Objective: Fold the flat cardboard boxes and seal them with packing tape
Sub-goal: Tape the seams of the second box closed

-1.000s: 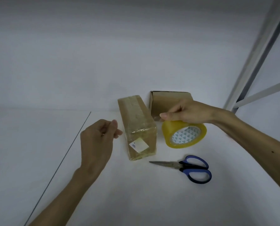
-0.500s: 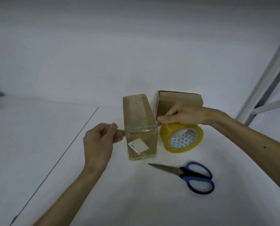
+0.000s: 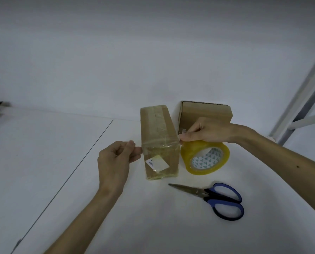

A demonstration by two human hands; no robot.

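- Cardboard box [image 3: 158, 136], folded, stands on the desk [image 3: 61, 162] between the two hands. Is it sealed?
- Mostly, I think; tape already runs along its top. The left hand [image 3: 114, 162] pinches the end of a clear strip [image 3: 160, 143], and the right hand [image 3: 208, 132] pinches it at the tape roll [image 3: 206, 158].
- What is left?
- Pressing the strip down and cutting it; the scissors [image 3: 217, 198] lie nearer than the right hand. The second box [image 3: 206, 112] behind that hand looks unsealed, though it is hard to see.

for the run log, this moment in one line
left hand pinches tape strip; right hand grips tape roll; strip across box; scissors idle
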